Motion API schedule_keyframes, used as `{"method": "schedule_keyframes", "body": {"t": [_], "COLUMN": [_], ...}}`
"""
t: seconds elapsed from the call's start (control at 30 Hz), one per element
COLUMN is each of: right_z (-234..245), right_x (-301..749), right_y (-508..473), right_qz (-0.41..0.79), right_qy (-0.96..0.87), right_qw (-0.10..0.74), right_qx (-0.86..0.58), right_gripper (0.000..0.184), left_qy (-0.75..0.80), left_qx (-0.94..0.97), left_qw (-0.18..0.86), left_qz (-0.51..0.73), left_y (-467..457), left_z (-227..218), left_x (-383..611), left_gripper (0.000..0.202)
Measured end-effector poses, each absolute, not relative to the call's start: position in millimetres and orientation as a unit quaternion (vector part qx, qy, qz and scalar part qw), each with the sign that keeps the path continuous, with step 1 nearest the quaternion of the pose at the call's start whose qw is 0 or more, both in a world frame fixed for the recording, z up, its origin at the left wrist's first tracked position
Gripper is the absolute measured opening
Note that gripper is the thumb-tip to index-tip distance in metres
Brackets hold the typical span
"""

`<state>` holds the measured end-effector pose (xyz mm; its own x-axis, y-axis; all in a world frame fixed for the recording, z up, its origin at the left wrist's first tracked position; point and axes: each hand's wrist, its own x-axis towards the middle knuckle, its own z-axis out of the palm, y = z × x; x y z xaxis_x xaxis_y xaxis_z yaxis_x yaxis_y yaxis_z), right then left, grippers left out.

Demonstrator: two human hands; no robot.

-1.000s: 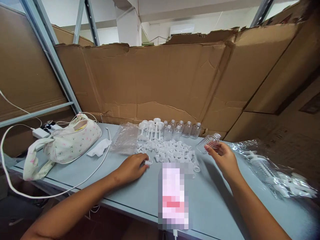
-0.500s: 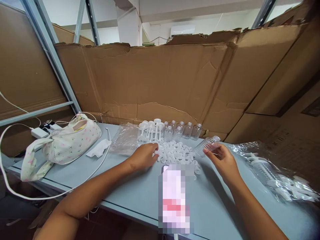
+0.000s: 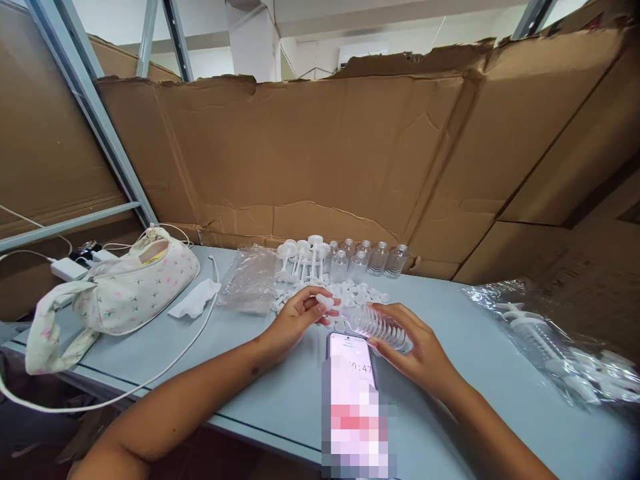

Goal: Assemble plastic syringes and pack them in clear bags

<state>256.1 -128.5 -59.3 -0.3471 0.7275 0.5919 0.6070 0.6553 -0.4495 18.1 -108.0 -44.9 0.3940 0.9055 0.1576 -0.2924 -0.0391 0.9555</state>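
1. The clear ribbed bottle [image 3: 376, 325] lies on its side in the right hand [image 3: 417, 350], fingers curled around its body, neck pointing left toward the other hand. It is lifted just above the table [image 3: 250, 387].
2. The left hand [image 3: 295, 320] pinches a small white cap [image 3: 325, 301] between thumb and fingertips, right at the bottle's mouth. Cap and neck are very close; whether they touch cannot be told.
3. Judgement on this piece: the cap looks not yet seated, so the fitting is at its start, with cap and bottle both in hand.
4. Just beyond the hands sits a scatter of loose white caps [image 3: 357, 293], partly hidden by the fingers. Many caps lie unused, so plenty of work appears left.
5. Farther back, toward the cardboard wall [image 3: 300, 153], a row of small clear bottles [image 3: 367, 259] stands upright; they look capped, and so may be finished, but that cannot be told for certain. Left of them stands a cluster of white stemmed parts [image 3: 303, 257].
6. Below the hands lies a phone [image 3: 350, 357], its screen lit.
7. Left of the left hand: a crumpled clear bag [image 3: 250, 277], a white tissue [image 3: 195, 300], a white cable [image 3: 165, 367] and a floral pouch [image 3: 125, 290].
8. Well to the right of the right hand, a clear plastic bag [image 3: 545, 340] holds more white parts.
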Motion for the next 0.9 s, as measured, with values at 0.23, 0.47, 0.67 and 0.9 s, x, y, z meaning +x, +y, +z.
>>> {"method": "schedule_keyframes", "body": {"t": [0.23, 0.47, 0.67, 0.9], "right_z": [-69.8, -69.6, -66.6, -59.0], "right_x": [248.4, 248.2, 250.1, 251.9], "right_y": [-130.6, -129.9, -130.2, -134.2], "right_qz": [0.025, -0.096, -0.162, -0.259], "right_qy": [-0.820, -0.826, -0.828, -0.837], "right_qw": [0.402, 0.425, 0.426, 0.396], "right_qx": [-0.407, -0.359, -0.327, -0.275], "right_gripper": [0.042, 0.035, 0.034, 0.043], "left_qy": [0.288, 0.321, 0.329, 0.346], "left_qx": [0.515, 0.554, 0.553, 0.584], "left_qw": [0.666, 0.594, 0.606, 0.593], "left_qz": [0.457, 0.487, 0.468, 0.433], "left_y": [-115.4, -114.9, -116.6, -112.7], "left_z": [-57.0, -64.2, -59.4, -59.3], "left_x": [26.6, 26.7, 26.2, 23.0], "left_gripper": [0.048, 0.043, 0.045, 0.049]}}
